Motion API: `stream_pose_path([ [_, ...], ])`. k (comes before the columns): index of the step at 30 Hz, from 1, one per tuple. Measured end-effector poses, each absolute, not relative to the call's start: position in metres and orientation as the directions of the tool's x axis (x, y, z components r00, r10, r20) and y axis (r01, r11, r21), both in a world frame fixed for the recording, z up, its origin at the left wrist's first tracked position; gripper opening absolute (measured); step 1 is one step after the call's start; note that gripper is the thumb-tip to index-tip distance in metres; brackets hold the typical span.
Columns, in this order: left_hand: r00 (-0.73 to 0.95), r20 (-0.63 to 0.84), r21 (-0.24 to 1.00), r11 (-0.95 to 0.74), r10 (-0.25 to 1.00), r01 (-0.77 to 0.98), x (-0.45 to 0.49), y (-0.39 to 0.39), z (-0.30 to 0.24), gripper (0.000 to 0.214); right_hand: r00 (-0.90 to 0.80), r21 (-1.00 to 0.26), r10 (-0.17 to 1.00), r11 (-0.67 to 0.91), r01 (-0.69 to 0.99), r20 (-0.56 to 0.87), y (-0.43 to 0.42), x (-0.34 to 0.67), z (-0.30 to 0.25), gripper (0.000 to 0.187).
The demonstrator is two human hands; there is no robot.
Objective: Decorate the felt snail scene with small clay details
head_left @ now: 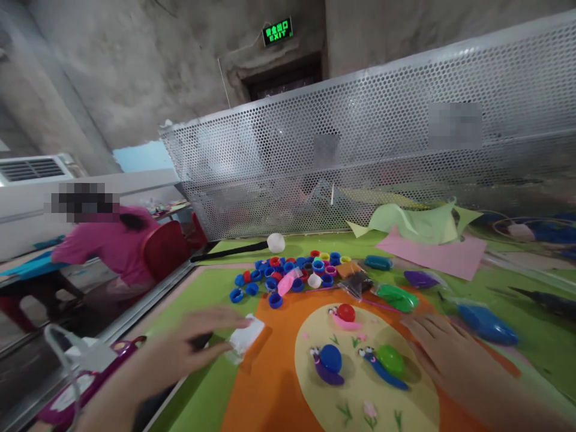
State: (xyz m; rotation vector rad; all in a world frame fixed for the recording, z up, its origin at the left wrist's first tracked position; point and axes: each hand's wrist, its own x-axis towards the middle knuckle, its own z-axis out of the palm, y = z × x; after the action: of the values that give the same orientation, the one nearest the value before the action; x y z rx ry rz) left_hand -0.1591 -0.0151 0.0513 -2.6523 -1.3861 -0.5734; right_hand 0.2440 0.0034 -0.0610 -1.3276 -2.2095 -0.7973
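Note:
My left hand [202, 345] pinches a small clear packet of white clay [247, 336] between thumb and fingers, over the left edge of an orange sheet [265, 378]. My right hand [443, 345] lies with fingers stretched out on the right side of that sheet. Between them is a pale yellow oval [310, 336] with three clay snails: a pink snail with a red shell [346, 313], a purple snail with a blue shell [330, 360] and a blue snail with a green shell [390, 360]. Small clay flowers and grass decorate the oval.
Several bottle caps [275, 300] lie behind the sheet. Clay packets, green [398, 297] and blue [488, 324], sit near my right hand. A perforated metal screen [252, 162] bounds the table's back. A person in pink [108, 246] sits at the left.

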Motion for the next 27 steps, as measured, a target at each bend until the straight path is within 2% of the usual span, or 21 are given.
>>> stream_pose_path([
  [2, 0.614, 0.173, 0.087, -0.633, 0.770, 0.769, -0.145, 0.005, 0.040, 0.041, -0.440, 0.250, 0.618, 0.374, 0.893, 0.651, 0.004, 0.244, -0.061, 0.039],
  [3, 0.630, 0.120, 0.088, -0.640, 0.768, 0.763, -0.139, 0.012, 0.034, 0.045, -0.441, 0.249, 0.608, 0.377, 0.892, 0.660, 0.005, 0.244, -0.061, 0.040],
  [6, 0.625, 0.022, 0.088, -0.625, 0.780, 0.776, -0.132, 0.018, 0.021, 0.050, -0.444, 0.242, 0.608, 0.387, 0.890, 0.658, 0.006, 0.244, -0.063, 0.039],
  [9, 0.558, -0.051, 0.089, -0.553, 0.828, 0.828, -0.133, 0.016, 0.020, 0.045, -0.429, 0.218, 0.648, 0.382, 0.898, 0.629, 0.005, 0.246, -0.064, 0.039],
  [14, 0.457, -0.056, 0.092, -0.452, 0.888, 0.888, -0.130, 0.016, 0.029, 0.038, -0.439, 0.205, 0.691, 0.398, 0.894, 0.574, 0.003, 0.247, -0.060, 0.039],
  [18, 0.405, -0.059, 0.051, -0.402, 0.912, 0.914, -0.130, 0.016, 0.028, 0.045, -0.430, 0.207, 0.699, 0.384, 0.900, 0.571, 0.003, 0.246, -0.059, 0.039],
  [23, 0.487, -0.013, -0.048, -0.487, 0.874, 0.872, -0.132, 0.022, 0.022, 0.035, -0.400, 0.111, 0.798, 0.394, 0.912, 0.452, 0.001, 0.245, -0.053, 0.032],
  [27, 0.506, 0.013, -0.038, -0.505, 0.863, 0.862, -0.128, 0.026, 0.023, 0.034, -0.376, 0.101, 0.833, 0.368, 0.924, 0.405, -0.001, 0.242, -0.045, 0.028],
])
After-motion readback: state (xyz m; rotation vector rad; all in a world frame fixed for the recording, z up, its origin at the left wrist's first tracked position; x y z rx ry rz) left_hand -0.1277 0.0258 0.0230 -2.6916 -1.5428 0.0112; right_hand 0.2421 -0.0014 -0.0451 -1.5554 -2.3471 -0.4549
